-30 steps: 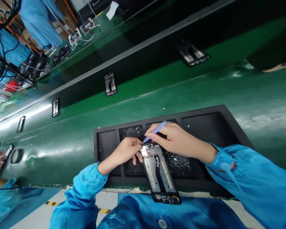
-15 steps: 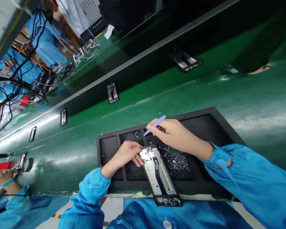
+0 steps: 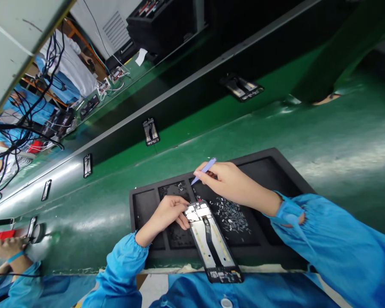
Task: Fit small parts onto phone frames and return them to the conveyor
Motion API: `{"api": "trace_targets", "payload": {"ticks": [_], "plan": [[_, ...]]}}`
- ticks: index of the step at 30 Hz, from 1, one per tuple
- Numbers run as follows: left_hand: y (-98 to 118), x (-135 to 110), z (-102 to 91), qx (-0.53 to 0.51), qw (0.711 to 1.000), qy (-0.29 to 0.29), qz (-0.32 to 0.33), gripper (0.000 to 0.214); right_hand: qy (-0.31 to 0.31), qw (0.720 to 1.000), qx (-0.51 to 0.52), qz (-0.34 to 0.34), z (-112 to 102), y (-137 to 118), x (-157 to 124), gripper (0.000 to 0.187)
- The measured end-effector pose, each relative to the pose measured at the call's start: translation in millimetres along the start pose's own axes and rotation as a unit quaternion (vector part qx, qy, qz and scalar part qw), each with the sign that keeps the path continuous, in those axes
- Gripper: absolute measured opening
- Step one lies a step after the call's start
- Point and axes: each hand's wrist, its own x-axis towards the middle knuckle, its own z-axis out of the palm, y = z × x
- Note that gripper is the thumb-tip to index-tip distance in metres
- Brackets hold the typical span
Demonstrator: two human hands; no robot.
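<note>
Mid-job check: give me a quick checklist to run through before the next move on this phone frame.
1. Left hand holding the phone frame: ok, fingers wrapped on the frame's edge near its metal end.
2. Right hand holding the blue pry tool: ok, pinched in the fingertips.
3. Pry tool tip on the frame: not ok, the tip is above the tray, apart from the frame.
4. Frame fully supported: not ok, its lower end sticks out past the front edge of the black tray.
5. Loose small parts kept off the frame: ok, they lie in the compartment beside it.
6. Fasteners left in the metal end: cannot tell, too small.
</note>
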Motion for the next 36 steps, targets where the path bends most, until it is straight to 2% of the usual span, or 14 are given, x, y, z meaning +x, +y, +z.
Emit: {"api": "trace_targets", "payload": {"ticks": [5,9,11,14,17,19,21,22,24,28,29,32,34,36], "plan": [[6.0,-8.8,-4.9,0.028,0.998,0.042,0.028,0.035,0.028,1.0,0.012,0.005,-5.5,-1.1,0.4,0.037],[6.6,-44.8,1.3,0.07,0.977,0.184,0.081,0.039,0.048,0.998,0.045,0.017,-9.8,-3.1,0.2,0.037],[0.1,-65.9,22.3,0.087,0.949,0.284,0.101,0.043,0.057,0.996,0.065,0.027,-10.3,-2.5,0.2,0.036],[-20.3,-80.0,76.9,0.131,0.908,0.38,0.119,0.068,0.077,0.992,0.089,0.043,-9.0,2.0,0.9,0.037],[-46.6,-64.4,132.3,0.231,0.889,0.374,0.127,0.115,0.102,0.988,0.104,0.05,-7.9,8.5,2.2,0.041],[-57.9,-46.0,151.7,0.252,0.873,0.392,0.141,0.115,0.129,0.984,0.109,0.051,-9.2,12.2,4.0,0.048],[-58.8,-32.4,149.5,0.243,0.86,0.41,0.18,0.108,0.16,0.979,0.113,0.049,-12.5,15.1,6.6,0.053],[-54.6,-29.2,139.8,0.228,0.858,0.411,0.205,0.109,0.174,0.977,0.116,0.048,-14.5,16.1,8.0,0.055],[-36.3,-29.6,104.4,0.187,0.86,0.41,0.24,0.115,0.204,0.969,0.13,0.049,-17.9,17.7,10.4,0.056],[37.0,-28.5,-7.2,0.155,0.849,0.444,0.241,0.119,0.216,0.959,0.172,0.058,-18.0,22.0,13.3,0.055],[59.0,-22.4,-36.7,0.16,0.843,0.458,0.234,0.109,0.215,0.958,0.182,0.06,-17.0,23.7,14.0,0.055],[116.1,8.5,-109.4,0.18,0.822,0.503,0.197,0.051,0.218,0.952,0.202,0.069,-14.9,29.6,17.5,0.058],[141.2,30.3,-139.9,0.197,0.806,0.531,0.171,0.041,0.225,0.949,0.208,0.072,-15.8,33.3,20.5,0.058],[157.0,47.0,-158.1,0.214,0.789,0.556,0.149,0.041,0.229,0.947,0.213,0.073,-18.6,36.3,23.5,0.058]]}}
